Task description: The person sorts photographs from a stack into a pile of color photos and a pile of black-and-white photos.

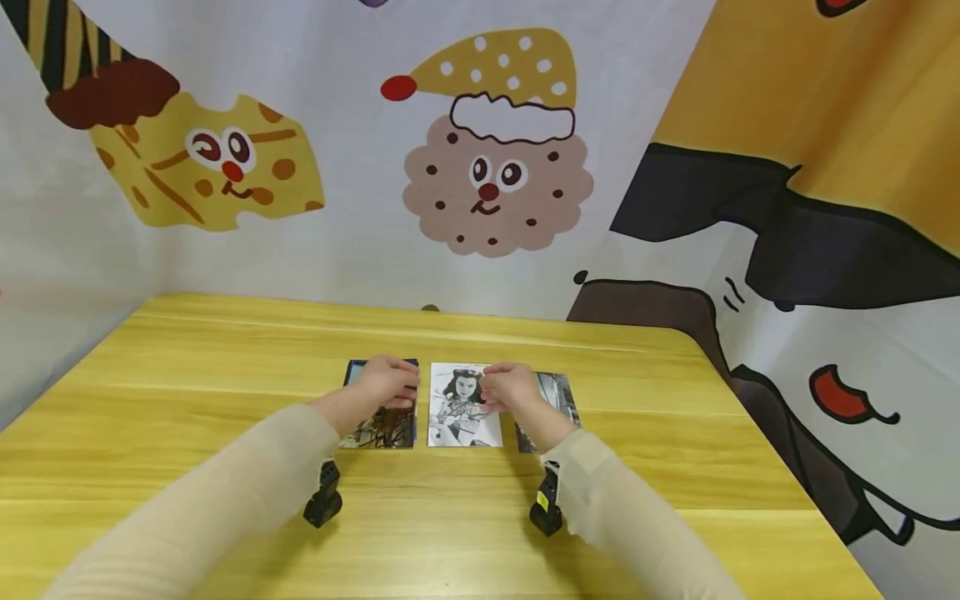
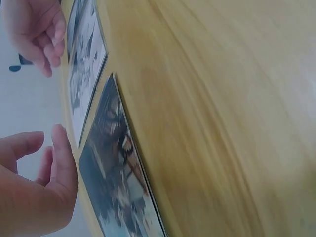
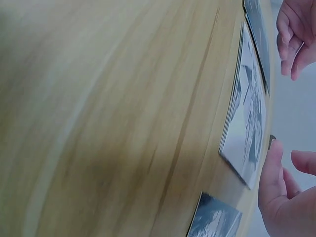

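Note:
Three piles of picture cards lie in a row on the wooden table. My left hand [image 1: 385,383] is over the left pile [image 1: 384,429], which has a dark, colourful picture on top. Its fingers are loosely bent, and the left wrist view shows nothing between thumb and fingers. Black and white, the middle pile [image 1: 453,421] shows a figure with dark hair; its layered edge [image 3: 230,113] appears in the right wrist view. My right hand [image 1: 513,387] hovers by the right edge of that pile, fingers relaxed and holding nothing. Its wrist partly hides the grey right pile [image 1: 558,392].
A printed curtain [image 1: 360,267] with cartoon figures hangs behind the table's far edge and along its sides. Black wrist cameras [image 1: 323,496] hang under both sleeves, low over the wooden tabletop [image 1: 435,533].

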